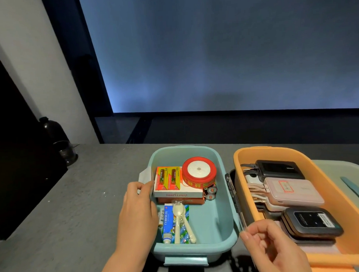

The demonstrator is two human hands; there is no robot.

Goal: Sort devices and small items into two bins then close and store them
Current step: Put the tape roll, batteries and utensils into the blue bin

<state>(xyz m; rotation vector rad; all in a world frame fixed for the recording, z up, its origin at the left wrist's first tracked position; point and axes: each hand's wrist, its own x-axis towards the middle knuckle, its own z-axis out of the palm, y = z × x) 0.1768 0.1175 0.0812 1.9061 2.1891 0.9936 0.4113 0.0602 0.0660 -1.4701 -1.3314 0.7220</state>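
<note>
Teal bin [224,211]: on the grey bench [79,200], lid off — holds battery pack [168,178], red ribbon roll [198,173], flat boxes [179,193], ointment tube [168,225], plastic spork [178,219].
Orange bin [240,170]: just beside, to the right — filled with power banks [292,190] and a small router [312,222]; pen [233,197] wedged between the two bins.
Left hand [136,210]: fingers curled over the teal bin's left rim, apparently pinching something pale there.
Right hand [268,246]: fingers loosely curled at the orange bin's near corner, gripping nothing visible.
Step in hand: likely steadying before closing — press contents below the rim, lift out the pen, seat lids squarely.
Pale lid [342,170]: lying behind the orange bin.
</note>
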